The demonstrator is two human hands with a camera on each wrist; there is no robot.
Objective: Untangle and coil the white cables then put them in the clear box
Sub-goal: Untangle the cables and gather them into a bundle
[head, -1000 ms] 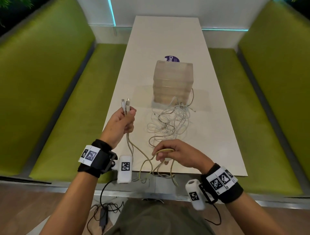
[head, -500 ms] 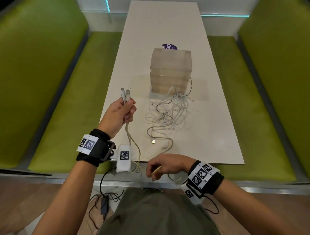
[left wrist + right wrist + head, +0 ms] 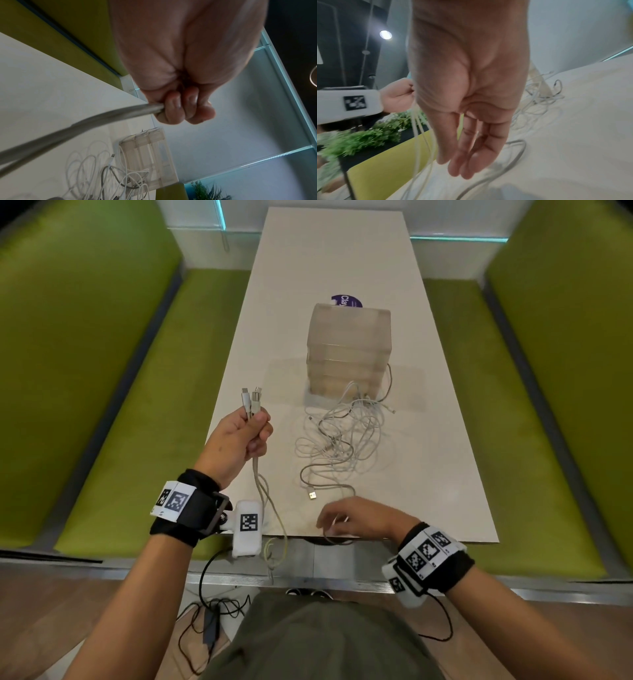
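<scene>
My left hand (image 3: 241,436) is raised over the white table's (image 3: 438,481) left edge and grips a folded beige cable (image 3: 256,474), whose two plugs (image 3: 251,400) stick up from the fist. The cable's loops hang down past the table's front edge. In the left wrist view the fingers (image 3: 180,112) are curled round this cable (image 3: 85,121). My right hand (image 3: 349,520) hovers at the front edge, its fingers (image 3: 467,155) straight and holding nothing; thin cable strands (image 3: 418,135) hang beside it. A tangle of white cables (image 3: 346,436) lies before the clear box (image 3: 349,350).
A loose USB plug (image 3: 312,495) lies just beyond my right hand. Green benches (image 3: 102,405) run along both sides of the table. A purple sticker (image 3: 346,301) sits behind the box. Black wires (image 3: 212,618) lie on the floor under the left arm.
My right hand has let go of the cable loop it pinched, dipped below the table edge, and now hovers open at the front edge. The left hand keeps its grip.
</scene>
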